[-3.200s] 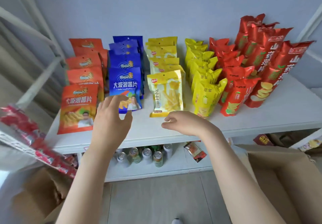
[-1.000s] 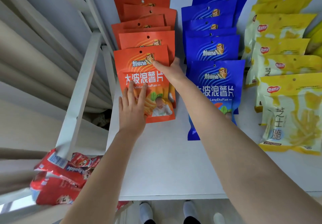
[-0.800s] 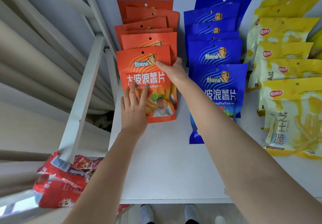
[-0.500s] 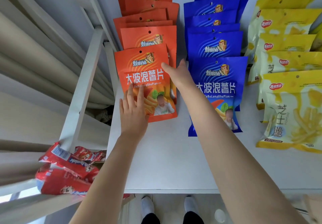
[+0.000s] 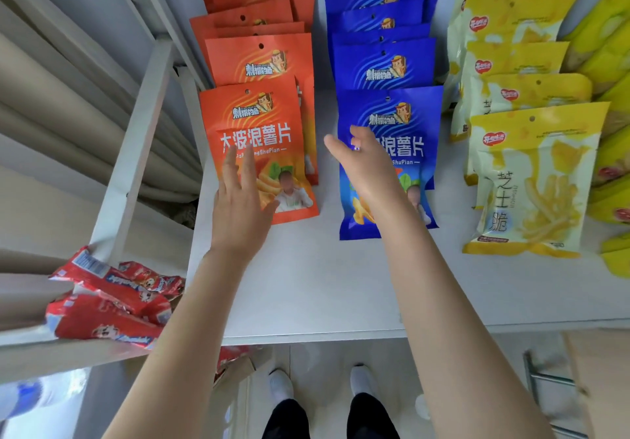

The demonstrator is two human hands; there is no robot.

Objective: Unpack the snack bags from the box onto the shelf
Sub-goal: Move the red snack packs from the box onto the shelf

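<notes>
On the white shelf [image 5: 306,285], the front orange bag [image 5: 262,121] lies flat at the near end of a row of overlapping orange bags [image 5: 259,60] that runs back to the wall. The person's left hand [image 5: 238,210] is stretched over this bag's lower left part, palm down. Its fingers [image 5: 235,165] are straight and slightly spread, the tips reaching the white lettering. They grip nothing, and because they are blurred it cannot be told whether they press the bag or hover just above it.

Just to the right, across a narrow strip of bare shelf, the front blue bag [image 5: 405,114] heads a like row of blue bags [image 5: 381,63]. The right hand [image 5: 370,172] is over the left half of that bag, fingers loose and apart, thumb [image 5: 330,143] pointing out over the gap between the two rows. It holds nothing.

Farther right lie overlapping yellow bags [image 5: 538,179], the nearest flat on the shelf. Left of the shelf and lower, a heap of red packets [image 5: 105,302] sits on another white ledge. Below the shelf's near edge the person's two white shoes [image 5: 281,384] show on the floor.
</notes>
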